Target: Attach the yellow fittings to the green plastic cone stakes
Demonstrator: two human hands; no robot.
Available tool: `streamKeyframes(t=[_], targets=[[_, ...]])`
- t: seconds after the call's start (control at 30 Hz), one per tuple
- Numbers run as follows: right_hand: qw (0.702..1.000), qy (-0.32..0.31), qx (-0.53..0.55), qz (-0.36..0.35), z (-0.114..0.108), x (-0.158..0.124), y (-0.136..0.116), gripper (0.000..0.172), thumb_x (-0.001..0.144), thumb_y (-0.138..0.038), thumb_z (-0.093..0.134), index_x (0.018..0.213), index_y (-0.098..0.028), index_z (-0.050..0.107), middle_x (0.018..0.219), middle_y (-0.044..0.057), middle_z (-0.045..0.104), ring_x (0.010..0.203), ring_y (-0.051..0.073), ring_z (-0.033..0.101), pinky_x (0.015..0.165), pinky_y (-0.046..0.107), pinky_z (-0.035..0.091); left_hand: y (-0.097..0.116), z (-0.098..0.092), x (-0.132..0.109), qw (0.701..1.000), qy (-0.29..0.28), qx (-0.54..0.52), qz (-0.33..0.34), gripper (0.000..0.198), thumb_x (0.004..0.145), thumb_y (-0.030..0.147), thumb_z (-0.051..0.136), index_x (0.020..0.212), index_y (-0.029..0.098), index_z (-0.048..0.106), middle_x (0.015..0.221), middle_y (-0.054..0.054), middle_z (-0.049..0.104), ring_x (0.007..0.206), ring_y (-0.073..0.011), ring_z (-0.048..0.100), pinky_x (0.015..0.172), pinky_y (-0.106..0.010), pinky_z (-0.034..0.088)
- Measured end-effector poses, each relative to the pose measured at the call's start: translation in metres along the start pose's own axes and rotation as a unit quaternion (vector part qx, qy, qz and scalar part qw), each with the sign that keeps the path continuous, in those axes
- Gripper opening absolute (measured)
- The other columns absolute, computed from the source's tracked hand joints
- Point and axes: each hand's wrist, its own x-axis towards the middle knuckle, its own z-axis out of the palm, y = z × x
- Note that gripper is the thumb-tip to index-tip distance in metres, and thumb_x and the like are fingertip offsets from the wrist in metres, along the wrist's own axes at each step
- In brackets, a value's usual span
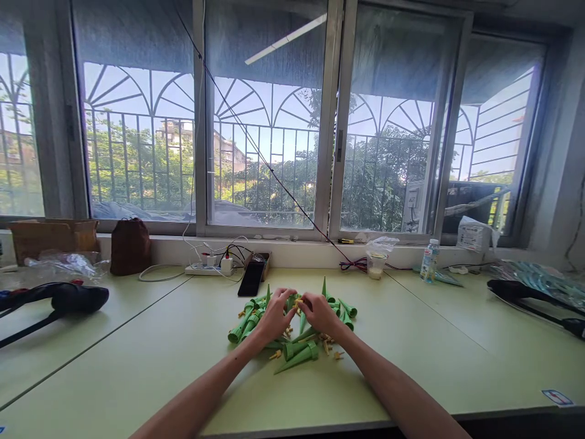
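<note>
A heap of green plastic cone spikes (pixel 297 353) lies on the pale green table (pixel 137 366), with small yellow pieces (pixel 275 354) scattered among them. Both hands meet above the middle of the heap. My left hand (pixel 275 317) is curled, its fingers closed around a green cone. My right hand (pixel 320 313) is also closed, pinching a small yellow piece (pixel 298 302) right against the left hand's fingertips. What exactly lies under the palms is hidden.
A black phone (pixel 251 278) and a power strip (pixel 208 266) with cables lie behind the heap. A brown pouch (pixel 130 246), a cardboard box (pixel 52 236) and black tool (pixel 55 300) at left. A water bottle (pixel 429 261), a plastic cup (pixel 377 263) at right.
</note>
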Motion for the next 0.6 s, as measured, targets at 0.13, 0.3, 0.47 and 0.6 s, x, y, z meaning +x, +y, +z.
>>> streamKeyframes(t=[0.13, 0.3, 0.47, 0.6], targets=[[1.0, -0.004, -0.004, 0.003, 0.0003, 0.0006, 0.0007, 0.022, 0.09, -0.028, 0.052, 0.074, -0.016, 0.06, 0.062, 0.0, 0.057, 0.055, 0.011, 0.043, 0.054, 0.021, 0.029, 0.0009, -0.0003, -0.0004, 1.0, -0.001, 0.002, 0.001, 0.031, 0.083, 0.027, 0.055, 0.113, 0.019, 0.057, 0.11, -0.009, 0.055, 0.079, -0.0171, 0.06, 0.071, -0.031, 0.051], [1.0, -0.004, -0.022, 0.007, -0.0019, 0.0009, -0.0029, 0.026, 0.091, -0.029, 0.05, 0.07, -0.016, 0.06, 0.059, 0.0, 0.055, 0.054, 0.011, 0.039, 0.054, 0.022, 0.027, 0.0021, -0.0006, -0.0005, 1.0, -0.005, 0.002, 0.0, 0.031, 0.083, 0.027, 0.055, 0.113, 0.018, 0.057, 0.109, -0.009, 0.054, 0.07, -0.0143, 0.059, 0.07, -0.031, 0.051], [1.0, -0.009, -0.026, 0.013, -0.0047, 0.0011, -0.0076, 0.03, 0.093, -0.029, 0.048, 0.069, -0.016, 0.061, 0.058, 0.0, 0.055, 0.055, 0.011, 0.039, 0.053, 0.022, 0.025, 0.0009, -0.0004, -0.0006, 1.0, -0.006, 0.006, 0.004, 0.031, 0.084, 0.027, 0.054, 0.113, 0.018, 0.056, 0.109, -0.009, 0.054, 0.066, -0.0124, 0.056, 0.07, -0.031, 0.05], [0.999, -0.012, -0.031, 0.016, -0.0038, 0.0016, -0.0052, 0.034, 0.094, -0.031, 0.046, 0.067, -0.015, 0.06, 0.057, -0.001, 0.053, 0.053, 0.01, 0.037, 0.052, 0.023, 0.023, 0.0004, -0.0003, -0.0006, 1.0, -0.005, 0.007, 0.009, 0.03, 0.084, 0.027, 0.054, 0.113, 0.019, 0.056, 0.108, -0.008, 0.054, 0.064, -0.0119, 0.054, 0.071, -0.032, 0.05]])
